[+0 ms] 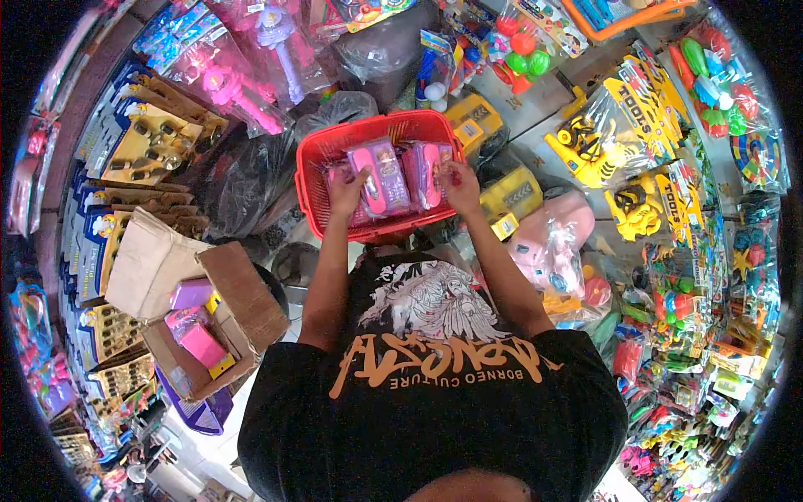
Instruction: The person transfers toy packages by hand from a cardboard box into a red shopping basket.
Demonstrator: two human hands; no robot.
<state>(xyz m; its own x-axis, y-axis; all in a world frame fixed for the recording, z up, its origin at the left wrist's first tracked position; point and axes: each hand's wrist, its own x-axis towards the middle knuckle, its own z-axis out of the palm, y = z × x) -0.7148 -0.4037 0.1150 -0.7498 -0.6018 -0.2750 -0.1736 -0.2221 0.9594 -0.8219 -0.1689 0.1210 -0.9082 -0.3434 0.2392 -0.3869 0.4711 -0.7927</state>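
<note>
A red plastic basket (pixel 376 230) stands in front of me with pink and purple packs in clear wrapping inside it. My left hand (pixel 345 194) is at the left of the basket, its fingers closed on the edge of a purple pack (pixel 385 177) with a long pink oval part. At the right, my right hand (pixel 462 191) has its fingers bent against the outer edge of another pink and purple pack (pixel 428 177). What lies under the packs is mostly hidden.
An open cardboard box (pixel 251 293) with pink and purple packs stands at my left. Yellow toy packs (pixel 512 197) and a wrapped pink toy (pixel 548 243) lie close at the right. Hanging toys, including yellow tool sets (pixel 636 205), crowd both sides.
</note>
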